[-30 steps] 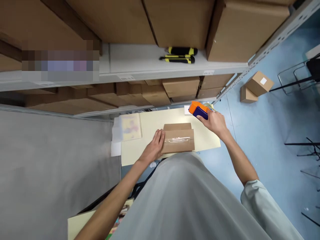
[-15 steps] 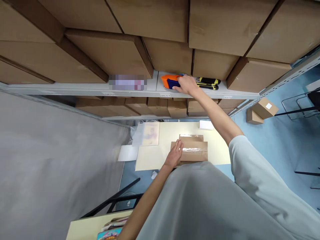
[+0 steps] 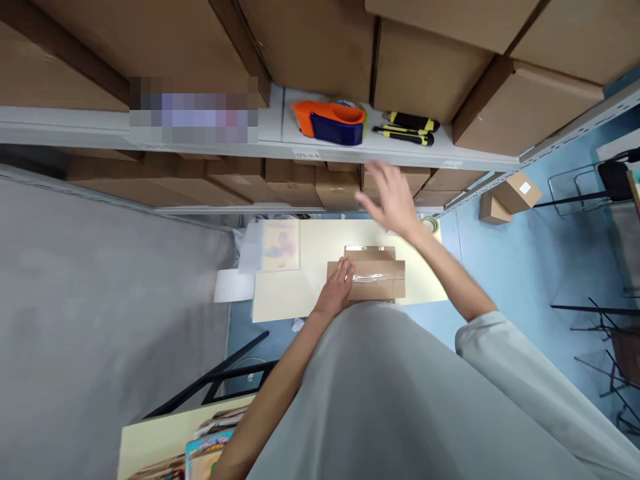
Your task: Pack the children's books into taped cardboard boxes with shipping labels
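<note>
A small cardboard box (image 3: pixel 375 279), sealed with clear tape, lies on a pale yellow table (image 3: pixel 290 293). My left hand (image 3: pixel 337 287) rests flat on the box's left end, fingers stretched out. My right hand (image 3: pixel 393 197) hangs in the air above the table, below the shelf, fingers spread and holding nothing; it is blurred by motion. An orange and blue tape dispenser (image 3: pixel 333 122) lies on the grey shelf (image 3: pixel 280 143) above it, with nothing touching it.
Two black and yellow cutters (image 3: pixel 407 129) lie beside the dispenser. Brown cartons (image 3: pixel 425 73) fill the shelves. A plastic sleeve with a printed sheet (image 3: pixel 275 245) lies on the table's left part. Two small boxes (image 3: pixel 505 197) sit on the blue floor.
My right hand carried the tape dispenser from the table up to the shelf, let go of it there, and has come back down. My left hand stayed on the box.
</note>
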Tool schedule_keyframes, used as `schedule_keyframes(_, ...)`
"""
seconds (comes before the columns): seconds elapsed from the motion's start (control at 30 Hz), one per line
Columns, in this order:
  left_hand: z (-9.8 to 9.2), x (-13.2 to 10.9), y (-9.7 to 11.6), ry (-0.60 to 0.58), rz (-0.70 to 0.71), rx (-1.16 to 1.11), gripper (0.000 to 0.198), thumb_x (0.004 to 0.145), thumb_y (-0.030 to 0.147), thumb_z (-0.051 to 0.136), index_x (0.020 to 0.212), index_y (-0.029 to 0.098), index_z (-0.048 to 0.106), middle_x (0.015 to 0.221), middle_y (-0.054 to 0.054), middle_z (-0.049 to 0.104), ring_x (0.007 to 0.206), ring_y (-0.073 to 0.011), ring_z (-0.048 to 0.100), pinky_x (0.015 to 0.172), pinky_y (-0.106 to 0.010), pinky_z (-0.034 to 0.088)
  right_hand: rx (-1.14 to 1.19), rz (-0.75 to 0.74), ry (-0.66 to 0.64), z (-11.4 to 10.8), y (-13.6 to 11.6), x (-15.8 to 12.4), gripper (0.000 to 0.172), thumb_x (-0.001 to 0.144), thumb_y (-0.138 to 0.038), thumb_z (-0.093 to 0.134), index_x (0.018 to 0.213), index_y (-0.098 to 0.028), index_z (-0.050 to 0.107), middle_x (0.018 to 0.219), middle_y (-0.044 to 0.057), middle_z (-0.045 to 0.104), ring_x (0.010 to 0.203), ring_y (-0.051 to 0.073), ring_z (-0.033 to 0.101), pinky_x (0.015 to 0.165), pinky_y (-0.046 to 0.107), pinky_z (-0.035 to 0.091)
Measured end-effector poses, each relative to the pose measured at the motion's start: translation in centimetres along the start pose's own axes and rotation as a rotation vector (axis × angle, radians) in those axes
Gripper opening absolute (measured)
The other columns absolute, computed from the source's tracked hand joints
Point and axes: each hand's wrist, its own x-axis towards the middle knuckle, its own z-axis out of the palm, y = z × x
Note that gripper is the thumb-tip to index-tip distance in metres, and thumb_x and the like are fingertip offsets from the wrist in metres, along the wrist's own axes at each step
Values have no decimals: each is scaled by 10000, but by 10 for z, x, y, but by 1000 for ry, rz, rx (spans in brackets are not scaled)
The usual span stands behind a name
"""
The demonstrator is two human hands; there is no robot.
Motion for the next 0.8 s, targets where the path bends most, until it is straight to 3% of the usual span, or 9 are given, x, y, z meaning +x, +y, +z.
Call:
schedule_keyframes(0.1, 3, -1, -2, 0, 10, -34, 1116, 734, 61, 632, 1732, 17, 135, 1806, -297, 170, 1707, -389, 3, 1356, -588, 291, 112, 10, -174, 59, -29, -116, 726, 1137, -500, 324, 1744, -105, 276, 1804, 200, 280, 1709, 355, 165, 1360, 581, 246)
schedule_keyframes(0.17, 3, 0, -1, -1, 17, -51, 1127, 756, 103, 669, 1732, -3, 115, 1803, -318, 139, 1703, -414, -14, 1356, -612, 270, 196, -29, -312, 99, -41, -176, 673, 1135, -440, 359, 1726, -117, 344, 1803, 174, 289, 1705, 317, 211, 1378, 527, 241)
schedule_keyframes(0.3, -2, 2, 1, -19, 24, -55, 1151, 817, 262, 763, 1725, -35, 122, 1793, -354, 112, 1697, -455, -20, 1357, -643, 216, 311, -8, -422, 143, -30, -240, 629, 1129, -373, 399, 1710, -130, 391, 1806, 136, 273, 1698, 279, 234, 1397, 475, 219)
schedule_keyframes(0.4, -5, 5, 2, -41, 9, -90, 1210, 870, 471, 798, 1731, -26, 109, 1793, -360, 93, 1697, -470, -18, 1347, -669, 197, 313, 184, -400, 150, -10, -258, 680, 1138, -395, 381, 1735, -79, 301, 1819, 176, 194, 1717, 286, 138, 1395, 499, 213)
schedule_keyframes(0.5, 0, 7, 10, -13, -54, -185, 1171, 943, 665, 688, 1748, 34, 116, 1813, -322, 60, 1702, -459, -38, 1341, -694, 153, 366, 387, -364, 153, -6, -264, 763, 1142, -434, 364, 1757, -37, 150, 1826, 234, 93, 1722, 295, 110, 1350, 488, 325)
schedule_keyframes(0.57, 8, 9, 20, 65, -163, -259, 1071, 983, 698, 615, 1752, 100, 169, 1830, -278, 24, 1702, -446, -85, 1335, -708, 142, 433, 489, -354, 156, -13, -262, 844, 1131, -490, 400, 1766, -57, 51, 1827, 246, 96, 1707, 295, 203, 1283, 440, 431)
schedule_keyframes(0.63, 16, 13, 32, 178, -324, -312, 1022, 968, 717, 629, 1730, 150, 253, 1839, -251, -19, 1702, -448, -94, 1327, -712, 181, 476, 624, -358, 160, -23, -253, 939, 1108, -569, 448, 1767, -78, -5, 1806, 265, 208, 1643, 322, 379, 1191, 414, 520)
schedule_keyframes(0.7, 24, 19, 44, 268, -477, -338, 1027, 913, 740, 696, 1688, 173, 330, 1837, -251, -3, 1708, -454, 27, 1305, -680, 298, 465, 772, -356, 163, -32, -239, 1006, 1079, -648, 478, 1760, -56, 33, 1741, 307, 350, 1511, 367, 562, 1107, 413, 567)
schedule_keyframes(0.8, 29, 25, 52, 311, -571, -362, 998, 881, 737, 738, 1635, 181, 396, 1801, -265, 180, 1663, -423, 279, 1229, -598, 466, 389, 885, -351, 166, -35, -223, 973, 1072, -696, 452, 1725, -22, 194, 1663, 336, 455, 1321, 375, 709, 1045, 401, 582)
